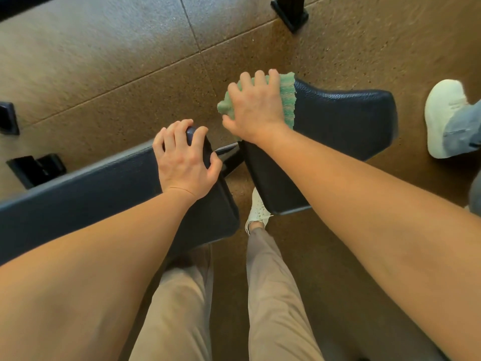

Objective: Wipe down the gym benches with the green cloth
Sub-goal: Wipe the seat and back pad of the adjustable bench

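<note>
A dark blue padded gym bench runs across the view in two parts: a long back pad (pixel 104 188) on the left and a shorter seat pad (pixel 343 126) on the right, with a gap between them. My right hand (pixel 256 108) presses the green cloth (pixel 286 97) flat on the far left corner of the seat pad, and the cloth hangs over the edge. My left hand (pixel 184 162) grips the end corner of the back pad with its fingers curled over the edge.
The floor (pixel 104 61) is brown rubber tile. Black machine feet stand at the top right (pixel 289 14) and at the left (pixel 36 168). Another person's white shoe (pixel 445 118) and jeans leg are at the right edge. My own legs and shoe (pixel 257 209) are below the bench.
</note>
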